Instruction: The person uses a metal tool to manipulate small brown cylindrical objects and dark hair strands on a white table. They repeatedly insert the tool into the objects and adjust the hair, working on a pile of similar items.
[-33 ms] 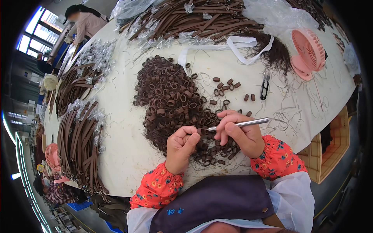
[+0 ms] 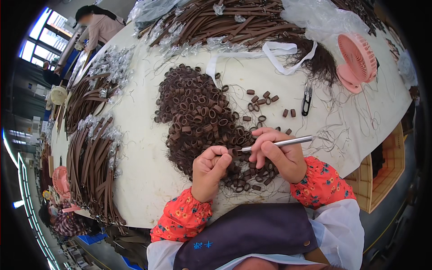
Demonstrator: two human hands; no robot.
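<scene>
Between the thumb and fingertips of my left hand (image 2: 209,171) is pinched a small brown strap loop (image 2: 232,152). My right hand (image 2: 284,157) is closed around a slim silver metal pen-like tool (image 2: 294,141), its shaft slanting down to the left. The tool's thin end meets the loop or lies right beside it; the exact contact is too small to tell. Both hands are above the near end of a large heap of brown strap loops (image 2: 193,105) tangled with dark threads. Several loose loops (image 2: 266,95) lie to the right of the heap.
Black thread snips (image 2: 307,100) and a pink fan (image 2: 355,58) stand to the right, near cut threads and a white ribbon (image 2: 281,69). Brown straps (image 2: 225,22) in plastic line the far side; more bundles (image 2: 90,166) lie left. A wooden crate (image 2: 382,166) is beyond the right edge.
</scene>
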